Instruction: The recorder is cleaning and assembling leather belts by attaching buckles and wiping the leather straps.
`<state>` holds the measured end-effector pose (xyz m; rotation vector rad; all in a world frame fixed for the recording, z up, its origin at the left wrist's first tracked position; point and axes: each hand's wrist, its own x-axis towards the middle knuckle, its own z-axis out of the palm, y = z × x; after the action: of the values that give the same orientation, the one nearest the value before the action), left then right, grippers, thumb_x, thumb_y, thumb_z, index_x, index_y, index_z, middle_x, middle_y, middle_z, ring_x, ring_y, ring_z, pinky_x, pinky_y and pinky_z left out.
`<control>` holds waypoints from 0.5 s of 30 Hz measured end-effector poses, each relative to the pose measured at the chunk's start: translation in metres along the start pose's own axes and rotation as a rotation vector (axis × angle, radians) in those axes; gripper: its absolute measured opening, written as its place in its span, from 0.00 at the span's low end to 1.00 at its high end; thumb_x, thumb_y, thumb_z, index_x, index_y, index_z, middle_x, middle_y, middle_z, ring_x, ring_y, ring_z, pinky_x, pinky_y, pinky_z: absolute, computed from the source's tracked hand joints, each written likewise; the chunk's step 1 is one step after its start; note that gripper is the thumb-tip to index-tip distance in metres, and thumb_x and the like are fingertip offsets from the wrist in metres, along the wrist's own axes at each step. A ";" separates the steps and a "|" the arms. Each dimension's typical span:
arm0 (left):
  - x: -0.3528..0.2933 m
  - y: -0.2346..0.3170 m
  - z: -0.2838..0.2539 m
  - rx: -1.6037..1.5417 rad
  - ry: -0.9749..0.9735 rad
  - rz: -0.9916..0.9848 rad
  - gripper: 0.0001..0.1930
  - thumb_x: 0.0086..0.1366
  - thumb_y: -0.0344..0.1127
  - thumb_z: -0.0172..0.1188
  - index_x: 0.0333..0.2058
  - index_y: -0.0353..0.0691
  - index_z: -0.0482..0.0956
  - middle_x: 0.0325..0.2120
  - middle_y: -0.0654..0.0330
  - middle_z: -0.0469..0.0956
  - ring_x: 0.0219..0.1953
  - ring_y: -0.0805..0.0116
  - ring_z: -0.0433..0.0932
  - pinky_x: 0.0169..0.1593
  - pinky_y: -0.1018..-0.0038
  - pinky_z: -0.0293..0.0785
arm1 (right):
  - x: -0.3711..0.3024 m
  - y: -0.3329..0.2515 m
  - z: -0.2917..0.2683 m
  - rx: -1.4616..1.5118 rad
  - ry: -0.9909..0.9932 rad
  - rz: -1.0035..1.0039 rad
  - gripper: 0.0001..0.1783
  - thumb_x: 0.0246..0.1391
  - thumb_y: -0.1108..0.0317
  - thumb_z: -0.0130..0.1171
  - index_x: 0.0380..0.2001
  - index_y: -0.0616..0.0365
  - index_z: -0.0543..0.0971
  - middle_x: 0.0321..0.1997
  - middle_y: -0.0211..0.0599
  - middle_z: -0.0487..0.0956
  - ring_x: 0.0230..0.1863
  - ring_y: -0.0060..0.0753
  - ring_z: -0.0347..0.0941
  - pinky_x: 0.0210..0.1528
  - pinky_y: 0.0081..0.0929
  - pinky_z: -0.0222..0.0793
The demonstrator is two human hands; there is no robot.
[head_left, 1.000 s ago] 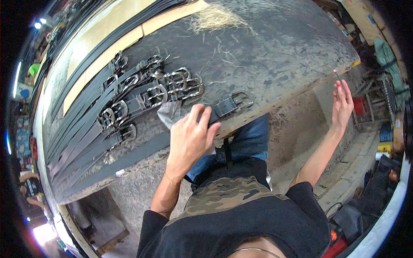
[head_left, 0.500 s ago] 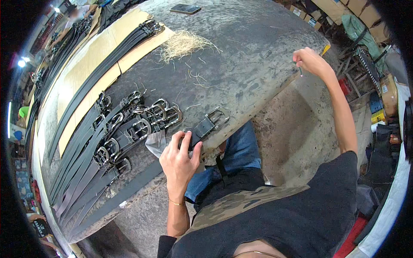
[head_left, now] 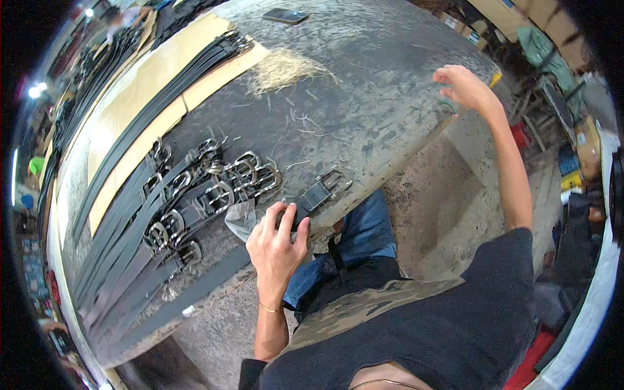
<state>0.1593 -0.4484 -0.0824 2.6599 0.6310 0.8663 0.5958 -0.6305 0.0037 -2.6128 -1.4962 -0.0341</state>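
Note:
Close to the table's near edge, my left hand (head_left: 277, 250) is closed on a black leather belt (head_left: 316, 195), thumb and fingers about the strap just behind its metal buckle (head_left: 335, 179). The buckle end lies flat on the table, pointing right. A crumpled clear plastic piece (head_left: 242, 221) sits beside that hand. Far to the right, over the table's edge, my right hand (head_left: 469, 88) has its fingers apart and curved. Just beneath them is a small, thin tool with a greenish handle (head_left: 447, 104), blurred; its exact kind is unclear.
Several black belts with metal buckles (head_left: 218, 195) are heaped on the table at left. More belts (head_left: 156, 97) lie across cardboard (head_left: 175, 55). Pale thread scraps (head_left: 286, 70) and a phone (head_left: 286, 15) rest farther back. Another person (head_left: 117, 26) is at the far left.
My right hand has loosened from the thin tool, fingers opening above it, the tool now lower at the table edge. My left hand stays on the belt. The view has shifted slightly.

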 end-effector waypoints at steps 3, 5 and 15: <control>0.001 -0.003 -0.002 -0.122 0.101 0.133 0.08 0.51 0.32 0.71 0.28 0.39 0.81 0.29 0.59 0.79 0.30 0.58 0.80 0.33 0.68 0.75 | -0.016 -0.077 0.009 0.246 0.127 -0.280 0.19 0.44 0.71 0.69 0.42 0.60 0.79 0.45 0.43 0.81 0.50 0.47 0.76 0.55 0.37 0.71; -0.005 -0.015 -0.004 -0.246 0.075 0.288 0.18 0.49 0.29 0.72 0.12 0.42 0.68 0.13 0.63 0.66 0.15 0.63 0.69 0.21 0.68 0.62 | -0.031 -0.150 0.023 0.407 0.062 -0.480 0.23 0.44 0.65 0.71 0.45 0.57 0.79 0.48 0.39 0.79 0.53 0.45 0.74 0.58 0.38 0.70; -0.051 0.006 -0.023 -0.842 -0.751 -0.310 0.16 0.63 0.38 0.65 0.46 0.35 0.81 0.29 0.56 0.84 0.30 0.71 0.81 0.34 0.74 0.76 | -0.027 -0.220 0.091 0.576 0.209 -0.811 0.14 0.49 0.69 0.68 0.40 0.62 0.81 0.29 0.37 0.82 0.27 0.39 0.79 0.28 0.28 0.74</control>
<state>0.1106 -0.4757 -0.0869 1.8220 0.3452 -0.0221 0.3885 -0.5318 -0.0665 -1.4176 -1.9923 0.0386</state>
